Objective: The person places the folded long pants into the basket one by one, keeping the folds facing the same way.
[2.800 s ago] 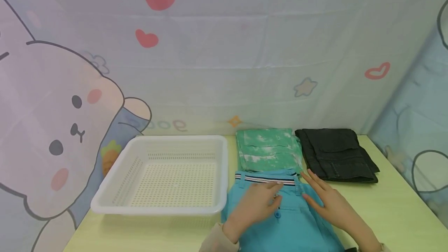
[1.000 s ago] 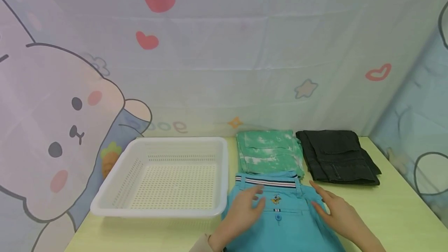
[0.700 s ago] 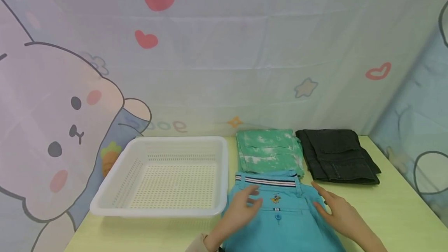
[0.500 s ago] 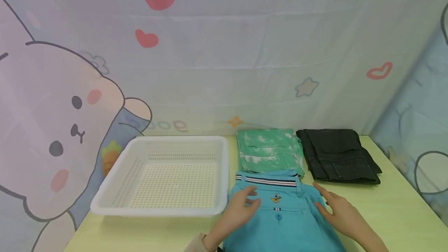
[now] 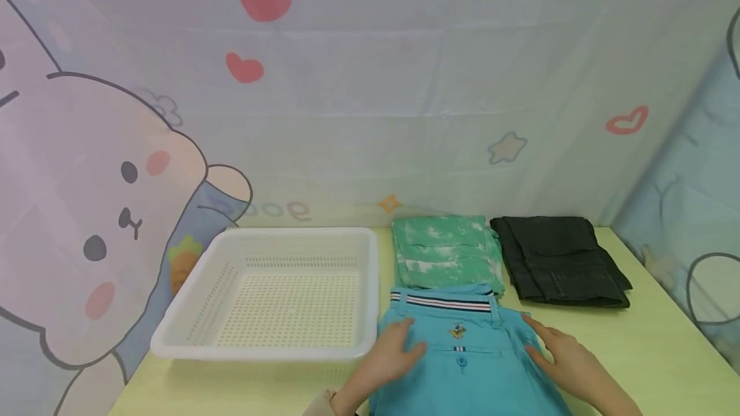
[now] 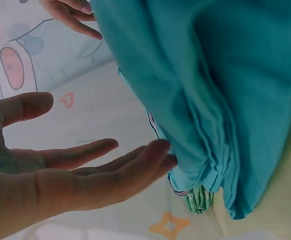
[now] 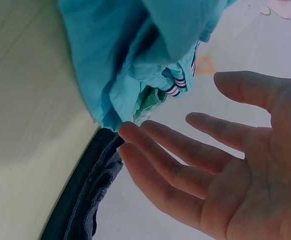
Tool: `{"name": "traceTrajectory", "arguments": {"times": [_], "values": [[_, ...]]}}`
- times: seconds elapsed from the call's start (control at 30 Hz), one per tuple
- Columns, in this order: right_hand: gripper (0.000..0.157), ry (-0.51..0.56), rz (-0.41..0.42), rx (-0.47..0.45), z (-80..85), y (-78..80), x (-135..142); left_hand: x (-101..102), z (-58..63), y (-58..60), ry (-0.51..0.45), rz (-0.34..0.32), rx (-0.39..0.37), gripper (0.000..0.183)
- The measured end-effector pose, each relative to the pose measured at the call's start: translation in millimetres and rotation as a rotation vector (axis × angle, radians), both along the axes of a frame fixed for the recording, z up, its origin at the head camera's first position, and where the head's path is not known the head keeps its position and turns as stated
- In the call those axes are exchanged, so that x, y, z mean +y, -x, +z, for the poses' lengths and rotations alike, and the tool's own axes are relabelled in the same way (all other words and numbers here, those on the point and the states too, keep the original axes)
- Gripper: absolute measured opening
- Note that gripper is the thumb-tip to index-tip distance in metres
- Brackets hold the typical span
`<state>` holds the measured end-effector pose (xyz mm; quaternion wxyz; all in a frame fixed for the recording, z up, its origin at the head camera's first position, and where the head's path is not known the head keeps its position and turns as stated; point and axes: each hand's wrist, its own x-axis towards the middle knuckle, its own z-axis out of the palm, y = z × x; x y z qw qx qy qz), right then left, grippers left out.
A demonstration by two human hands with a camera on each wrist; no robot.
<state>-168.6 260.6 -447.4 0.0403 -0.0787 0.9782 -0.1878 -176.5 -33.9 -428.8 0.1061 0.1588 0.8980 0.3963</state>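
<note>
Blue trousers [image 5: 462,377] with a striped waistband, a small embroidered emblem and a buttoned pocket lie at the front of the table. At their left side my left hand [image 5: 388,353] has its fingers extended and holds nothing. My right hand [image 5: 569,364] is by their right edge, fingers spread and thumb apart, gripping nothing. In the left wrist view, the left fingertips [image 6: 158,150] are at the side of the blue cloth [image 6: 185,90]; I cannot tell if they touch. The right wrist view has the right fingertips [image 7: 128,131] close to the cloth's lower corner.
Behind the blue trousers lies a folded green-and-white garment [image 5: 448,252]. A folded black garment [image 5: 561,262] is to its right. A white perforated basket [image 5: 263,353] stands at the left on the pale yellow table [image 5: 665,364]. A patterned curtain [image 5: 370,114] hangs behind.
The left hand has drawn back from over the waistband to the trousers' left side. The right hand has shifted slightly right and down. The trousers and basket look unmoved.
</note>
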Motion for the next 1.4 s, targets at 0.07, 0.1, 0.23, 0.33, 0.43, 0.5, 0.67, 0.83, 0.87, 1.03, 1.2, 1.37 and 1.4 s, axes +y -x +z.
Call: {"name": "traceTrajectory", "arguments": {"times": [0.07,0.1,0.23,0.33,0.43,0.5,0.67,0.83,0.87,1.03,1.2,1.37,1.4], "values": [[0.058,-0.007,0.002,-0.003,-2.2,-0.6,1,0,-0.2,-0.8,0.014,-0.001,-0.001,0.054],[0.058,-0.012,0.004,-0.004,-3.2,-0.8,2,0,-0.4,-1.3,0.020,0.001,-0.002,0.055],[0.059,-0.033,-0.004,-0.026,-5.4,-0.8,4,0,-1.0,-2.9,0.029,0.017,0.010,0.057],[0.060,-0.041,-0.011,-0.047,-6.4,-0.4,6,-1,-1.6,-4.5,0.024,0.033,0.004,0.058],[0.061,-0.039,-0.016,-0.061,-8.4,-0.5,8,-3,-1.5,-6.1,0.018,0.044,-0.024,0.060],[0.061,-0.034,-0.019,-0.072,-9.9,-0.8,9,-3,-1.7,-6.5,0.014,0.047,-0.045,0.060],[0.063,-0.030,-0.030,-0.108,-13.4,0.0,11,-4,-3.9,-6.0,0.000,0.050,-0.074,0.061],[0.063,-0.016,-0.032,-0.128,-15.3,0.0,11,-5,-4.7,-5.3,-0.013,0.062,-0.084,0.062],[0.063,-0.011,-0.030,-0.127,-15.3,-0.1,11,-5,-4.6,-5.3,-0.014,0.066,-0.087,0.062],[0.065,0.011,-0.036,-0.140,-15.1,-1.3,13,-6,-4.4,-5.3,-0.014,0.081,-0.083,0.062],[0.066,0.041,-0.029,-0.129,-15.2,-3.6,14,-6,-6.8,-5.4,-0.015,0.089,-0.075,0.063],[0.066,0.093,-0.030,-0.140,-16.4,-6.3,15,-5,-11.2,-6.3,0.007,0.101,-0.095,0.063],[0.066,0.101,-0.033,-0.152,-16.6,-6.1,15,-4,-12.3,-6.9,0.011,0.106,-0.099,0.063]]}}
